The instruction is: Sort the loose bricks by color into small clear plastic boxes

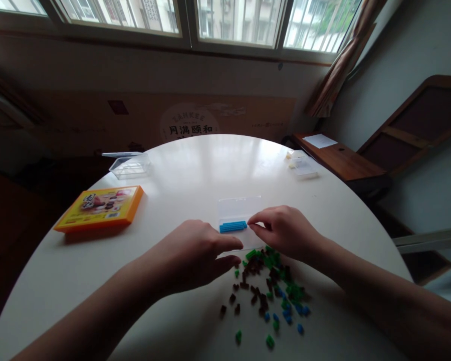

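The person's forearms are cut off by the lower part of the view, and part of the loose brick pile [263, 301] is blurred. The lower lettering on the printed panel [190, 118] is hidden by the far edge of the white table [180, 185]. The orange box [137, 203] is shut, so its contents are concealed. A clear tray [130, 173] is placed behind it, and what is held in the small clear box [304, 168] at the far right cannot be made out.

The blue brick bar [233, 226] is set on a clear plastic piece [240, 206], between the two hands and beyond the pile. The left hand [199, 250] is held just nearer than the bar, thumb and fingers parted. The bar's right end is approached or touched by the right hand's [289, 230] fingertips; whether anything is pinched there cannot be told.
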Demonstrator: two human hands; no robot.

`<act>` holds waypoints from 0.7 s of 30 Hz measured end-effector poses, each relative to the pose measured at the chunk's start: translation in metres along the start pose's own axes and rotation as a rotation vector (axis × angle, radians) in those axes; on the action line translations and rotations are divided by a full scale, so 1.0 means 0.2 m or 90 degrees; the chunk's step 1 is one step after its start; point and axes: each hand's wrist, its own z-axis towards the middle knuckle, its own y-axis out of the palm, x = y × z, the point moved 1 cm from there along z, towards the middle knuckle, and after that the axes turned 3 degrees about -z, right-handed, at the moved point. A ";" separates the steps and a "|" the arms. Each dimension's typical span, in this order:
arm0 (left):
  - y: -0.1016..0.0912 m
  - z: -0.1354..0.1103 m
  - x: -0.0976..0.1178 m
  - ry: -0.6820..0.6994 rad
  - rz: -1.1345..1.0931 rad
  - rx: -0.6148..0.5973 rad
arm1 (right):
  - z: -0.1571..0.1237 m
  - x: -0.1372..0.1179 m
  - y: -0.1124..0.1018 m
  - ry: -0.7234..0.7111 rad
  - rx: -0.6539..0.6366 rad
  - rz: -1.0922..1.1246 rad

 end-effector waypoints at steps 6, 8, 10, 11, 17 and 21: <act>-0.02 0.00 0.02 -0.001 -0.027 -0.045 | -0.06 0.02 -0.11 0.005 0.041 0.029; -0.02 0.00 0.02 -0.001 -0.034 -0.058 | -0.07 0.03 -0.14 0.000 0.032 0.036; -0.01 0.01 0.02 0.000 -0.039 -0.060 | -0.07 0.03 -0.15 -0.009 0.019 0.042; -0.01 0.01 0.02 0.001 -0.040 -0.058 | -0.07 0.03 -0.15 -0.014 0.012 0.042; -0.01 -0.01 -0.01 0.014 -0.016 0.001 | -0.04 0.02 -0.06 -0.036 -0.015 0.039; -0.02 -0.01 -0.03 -0.001 0.018 0.016 | -0.03 0.01 -0.02 -0.020 -0.027 0.021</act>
